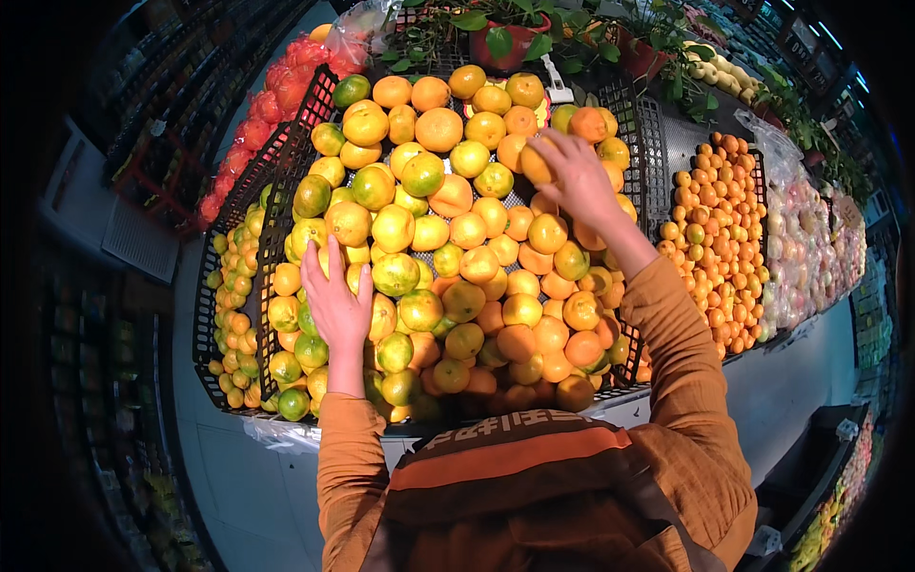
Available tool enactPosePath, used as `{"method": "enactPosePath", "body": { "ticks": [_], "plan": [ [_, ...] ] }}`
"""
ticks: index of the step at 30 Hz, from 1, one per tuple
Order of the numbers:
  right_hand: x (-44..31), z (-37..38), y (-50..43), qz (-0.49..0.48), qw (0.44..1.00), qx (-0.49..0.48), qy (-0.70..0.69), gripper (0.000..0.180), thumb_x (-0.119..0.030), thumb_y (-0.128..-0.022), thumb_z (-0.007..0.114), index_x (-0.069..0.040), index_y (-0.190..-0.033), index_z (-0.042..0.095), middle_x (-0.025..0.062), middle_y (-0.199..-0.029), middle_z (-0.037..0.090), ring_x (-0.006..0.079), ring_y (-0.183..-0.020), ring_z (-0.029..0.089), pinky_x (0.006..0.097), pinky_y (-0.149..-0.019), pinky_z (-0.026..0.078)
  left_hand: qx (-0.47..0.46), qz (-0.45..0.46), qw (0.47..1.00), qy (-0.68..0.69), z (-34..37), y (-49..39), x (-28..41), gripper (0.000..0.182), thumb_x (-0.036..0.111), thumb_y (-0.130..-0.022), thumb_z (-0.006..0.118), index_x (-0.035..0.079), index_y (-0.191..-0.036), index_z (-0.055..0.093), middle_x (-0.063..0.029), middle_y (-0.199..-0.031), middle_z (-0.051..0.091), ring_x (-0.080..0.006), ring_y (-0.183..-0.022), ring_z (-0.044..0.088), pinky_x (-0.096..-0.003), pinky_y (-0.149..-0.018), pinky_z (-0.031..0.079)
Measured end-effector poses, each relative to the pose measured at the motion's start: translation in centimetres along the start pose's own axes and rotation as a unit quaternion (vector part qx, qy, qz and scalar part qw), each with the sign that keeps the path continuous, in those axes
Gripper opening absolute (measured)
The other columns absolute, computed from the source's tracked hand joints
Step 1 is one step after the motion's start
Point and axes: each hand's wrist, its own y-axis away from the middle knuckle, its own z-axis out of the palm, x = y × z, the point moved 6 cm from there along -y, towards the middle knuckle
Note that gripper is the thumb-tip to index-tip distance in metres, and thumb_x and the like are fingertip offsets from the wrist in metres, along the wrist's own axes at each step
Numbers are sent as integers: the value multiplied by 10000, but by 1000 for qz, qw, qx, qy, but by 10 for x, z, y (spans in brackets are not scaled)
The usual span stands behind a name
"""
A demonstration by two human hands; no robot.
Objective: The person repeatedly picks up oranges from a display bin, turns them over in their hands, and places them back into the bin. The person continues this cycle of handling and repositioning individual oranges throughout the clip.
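Before me a black plastic crate display holds a heap of orange and yellow-green mandarins. My left hand rests on the left part of the heap, fingers spread, its fingertips touching the lower side of an orange mandarin. At the upper right of the heap, my right hand is around another orange mandarin, its fingers bent over the fruit. The palm side of each hand is hidden. Some metal mesh shows between the fruits near the middle.
Red-netted fruit lies beyond the crate's left wall, above smaller mandarins. Potted plants and a white clip stand are at the back. To the right are small orange citrus fruits and plastic-wrapped fruit.
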Motion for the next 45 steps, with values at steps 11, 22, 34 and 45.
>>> {"method": "enactPosePath", "body": {
  "ticks": [11,22,34,45],
  "plan": [
    [150,22,-40,194,978,-76,22,584,-291,-950,772,-124,-1494,641,177,-1422,682,401,-1351,609,470,-1176,483,-17,-31,999,-17,1,-1,2,720,350,-1009,735,159,-1654,478,-217,-1688,379,-463,-1531,397,-544,-1234,418],
    [164,44,-103,301,860,-353,212,693,-668,-918,763,-114,-1333,790,109,-1464,715,337,-1415,595,444,-1091,532,-19,-36,999,-28,-1,-1,5,704,334,-1010,723,134,-1641,482,-225,-1678,388,-487,-1504,420,-567,-1219,427],
    [172,44,-101,290,931,-211,70,803,-573,-806,883,-99,-1415,662,183,-1292,771,384,-1189,741,487,-994,598,-11,-37,999,-9,-1,2,1,711,366,-983,750,154,-1621,519,-211,-1681,378,-469,-1524,390,-566,-1226,416],
    [-89,14,-169,-91,950,17,-299,704,-253,-830,916,-65,-1430,599,186,-1385,692,381,-1263,693,449,-1073,560,-3,-44,999,3,3,4,-1,702,388,-986,744,196,-1624,523,-193,-1682,380,-445,-1533,387,-553,-1217,427]
  ]
}}
